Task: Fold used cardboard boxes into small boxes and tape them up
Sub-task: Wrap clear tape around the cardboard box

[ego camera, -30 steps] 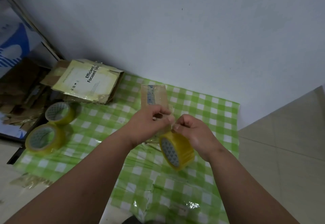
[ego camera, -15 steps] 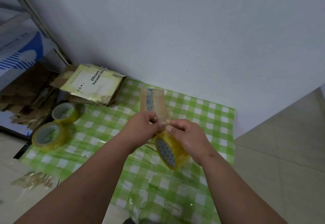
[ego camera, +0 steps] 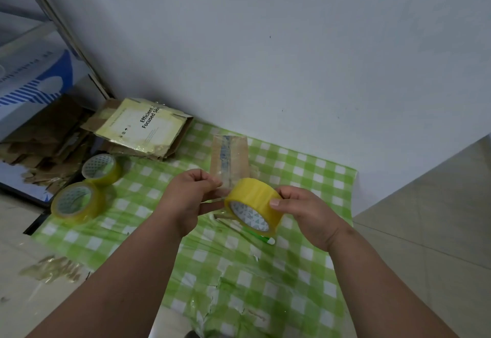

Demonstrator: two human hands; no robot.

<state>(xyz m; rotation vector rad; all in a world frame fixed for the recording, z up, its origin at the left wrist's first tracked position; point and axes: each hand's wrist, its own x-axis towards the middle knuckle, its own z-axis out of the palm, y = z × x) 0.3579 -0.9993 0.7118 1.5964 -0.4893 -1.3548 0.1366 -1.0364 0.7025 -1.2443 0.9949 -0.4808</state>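
My right hand (ego camera: 305,213) grips a yellow tape roll (ego camera: 252,206) above the green checked mat (ego camera: 305,178). My left hand (ego camera: 190,197) pinches the clear free end of the tape, pulled a short way left of the roll. Behind the hands a small brown cardboard box (ego camera: 230,155) stands on the mat, with a strip of printed tape down its face. Its lower part is hidden by my hands and the roll.
Two more yellow tape rolls (ego camera: 101,169) (ego camera: 75,202) lie at the mat's left edge. A flattened box with a yellow-green label (ego camera: 143,128) lies near the wall, beside a pile of brown cardboard (ego camera: 39,146). A green-and-white pen-like object (ego camera: 261,236) lies under the held roll.
My hands have drawn apart. The right hand carried the roll to the right and turned it, and a short length of tape now spans between roll and left fingers.
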